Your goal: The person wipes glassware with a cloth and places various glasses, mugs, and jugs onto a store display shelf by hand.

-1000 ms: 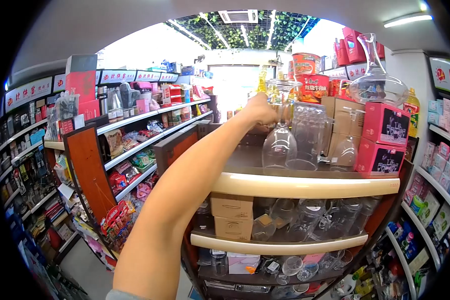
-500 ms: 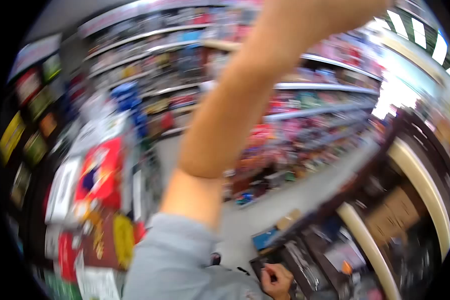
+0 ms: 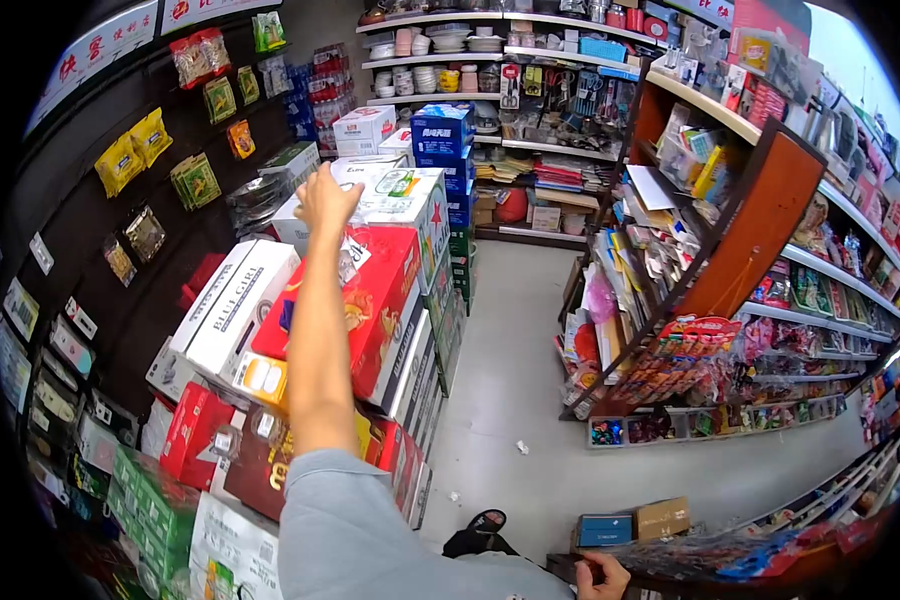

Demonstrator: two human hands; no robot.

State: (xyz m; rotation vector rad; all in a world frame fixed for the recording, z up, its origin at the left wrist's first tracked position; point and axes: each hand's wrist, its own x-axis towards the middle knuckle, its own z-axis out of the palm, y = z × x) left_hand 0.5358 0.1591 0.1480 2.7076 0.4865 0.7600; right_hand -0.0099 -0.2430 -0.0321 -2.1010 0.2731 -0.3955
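Observation:
My left hand [image 3: 327, 200] reaches out over the stacked cartons with fingers bent and apart, and nothing shows in it. Just beyond it lies a white carton with a red star [image 3: 410, 195]. Below my forearm are a red carton [image 3: 385, 265] and a white BLUE GIRL carton [image 3: 235, 305]. I cannot tell whether the hand touches any carton. My right hand [image 3: 602, 576] hangs low at the bottom edge, fingers loosely curled with a gap at the thumb; no object is visible in it. Near it sit a blue box [image 3: 606, 529] and a brown cardboard box [image 3: 662, 518].
Snack packets [image 3: 135, 152] hang on the dark left wall. Blue cartons [image 3: 442, 130] stand behind the stack. Shelves of bowls and kitchenware [image 3: 435, 78] line the back. A wooden shelf end [image 3: 745, 235] borders the grey aisle floor [image 3: 510, 360] on the right.
My left arm has come down from high across the view to over the cartons at left. The view has turned and sharpened. My right hand stays low.

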